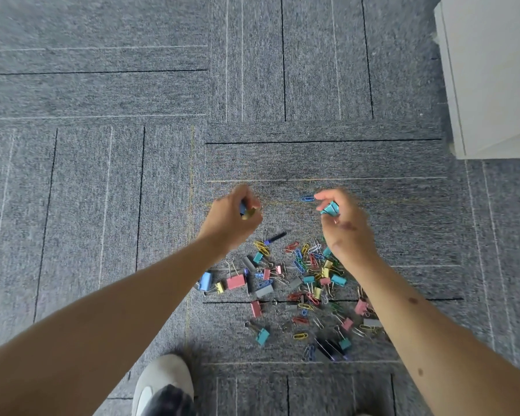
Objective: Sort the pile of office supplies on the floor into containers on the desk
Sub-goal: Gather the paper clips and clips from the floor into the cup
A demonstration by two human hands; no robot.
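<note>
Both hands are up off the carpet [102, 205] with a few bits gathered in each, probably so one trip to the desk covers more than one clip. The left hand [234, 216] is curled shut around something small, blue and yellow showing between the fingers, too blurry to name. The right hand [339, 217] is bunched on a teal binder clip [330, 208], and a blue paper clip [308, 198] sticks out at its fingertips. The pile [297, 283] of clips sits on the floor right under the wrists, mostly untouched from the look of it, so I'd say the sorting is early. No containers in view, just a white cabinet [493, 70] at the top right corner. A shoe [162, 382] is at the bottom edge.
</note>
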